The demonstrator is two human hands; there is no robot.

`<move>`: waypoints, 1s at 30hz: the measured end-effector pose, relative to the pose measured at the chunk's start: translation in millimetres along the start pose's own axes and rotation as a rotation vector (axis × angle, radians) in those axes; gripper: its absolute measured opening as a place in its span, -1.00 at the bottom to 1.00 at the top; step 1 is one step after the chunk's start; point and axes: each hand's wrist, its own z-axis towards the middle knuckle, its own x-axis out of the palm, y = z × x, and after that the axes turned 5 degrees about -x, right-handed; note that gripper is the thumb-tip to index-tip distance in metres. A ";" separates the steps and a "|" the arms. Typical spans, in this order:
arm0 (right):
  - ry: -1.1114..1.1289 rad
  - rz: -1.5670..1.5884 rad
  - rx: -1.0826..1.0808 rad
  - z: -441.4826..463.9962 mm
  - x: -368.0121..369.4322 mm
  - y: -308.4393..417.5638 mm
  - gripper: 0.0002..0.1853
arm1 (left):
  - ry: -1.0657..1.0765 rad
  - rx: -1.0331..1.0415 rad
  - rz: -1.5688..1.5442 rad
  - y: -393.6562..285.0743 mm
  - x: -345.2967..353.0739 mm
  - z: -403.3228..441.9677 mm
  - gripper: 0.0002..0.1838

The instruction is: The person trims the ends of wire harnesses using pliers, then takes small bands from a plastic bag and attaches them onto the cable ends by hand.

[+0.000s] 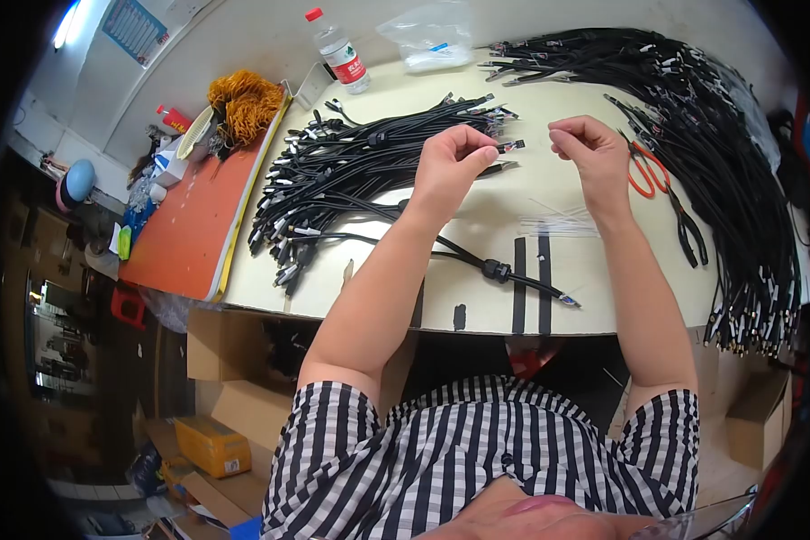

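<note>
My left hand [450, 171] is closed, thumb and forefinger pinching the end of a black cable, whose small connector [514, 145] sticks out to the right. A bundle of black cables [360, 162] lies beneath and to the left of this hand. Opposite it, my right hand [594, 157] hovers above the table with fingertips pressed together; whatever is between them is too small to make out. Thin white strips [558, 224] lie below the right hand. In front of me, a black cable with a bulky clamp-like piece [495, 270] crosses dark tape marks.
Orange-handled pliers [664, 184] lie right of my right hand, beside a large heap of black cables [729, 198]. At the back stand a water bottle [340, 56] and a clear plastic bag [430, 40]. An orange board [202, 211] borders the left side, with orange cords [243, 103] on it.
</note>
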 end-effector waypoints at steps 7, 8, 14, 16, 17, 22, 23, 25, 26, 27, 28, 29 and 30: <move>-0.049 0.086 0.064 -2.7 6.5 11.1 -0.96 | -0.026 0.043 0.126 -0.8 6.6 -3.5 -0.92; -0.041 0.094 0.086 -2.6 6.7 11.0 -0.96 | -0.034 0.051 0.134 -1.3 7.1 -3.9 -0.92; 0.077 0.111 -0.031 -3.6 9.2 4.9 -0.94 | -0.040 0.048 0.147 -0.1 7.8 -4.0 -0.93; 0.084 0.059 -0.064 -5.6 10.1 7.4 -0.93 | -0.043 0.056 0.151 2.7 7.4 -2.8 -0.93; 0.090 0.007 -0.098 -6.8 10.9 8.5 -0.92 | -0.044 0.064 0.156 4.2 7.5 -2.2 -0.93; 0.078 -0.027 -0.137 -12.0 17.0 12.0 -0.93 | -0.054 0.101 0.231 5.4 10.8 -3.1 -0.93; 0.083 -0.048 -0.165 -13.1 18.3 13.3 -0.93 | -0.059 0.120 0.257 5.0 11.6 -3.8 -0.93; 0.091 -0.048 -0.152 -15.4 21.9 15.9 -0.94 | -0.086 0.146 0.286 4.5 13.7 -4.5 -0.93; 0.098 -0.048 -0.137 -16.3 23.4 17.0 -0.94 | -0.110 0.172 0.314 4.1 15.0 -4.8 -0.92; 0.099 -0.047 -0.137 -17.3 24.9 17.6 -0.94 | -0.112 0.171 0.314 2.7 16.6 -6.2 -0.92; 0.100 -0.039 -0.137 -18.0 26.3 18.2 -0.94 | -0.147 0.208 0.360 0.4 18.5 -8.1 -0.92; 0.101 -0.031 -0.138 -18.6 27.6 18.6 -0.94 | -0.183 0.245 0.407 -0.5 19.7 -8.9 -0.92; 0.103 -0.030 -0.138 -19.3 29.0 18.4 -0.94 | -0.184 0.244 0.408 0.9 20.6 -8.4 -0.92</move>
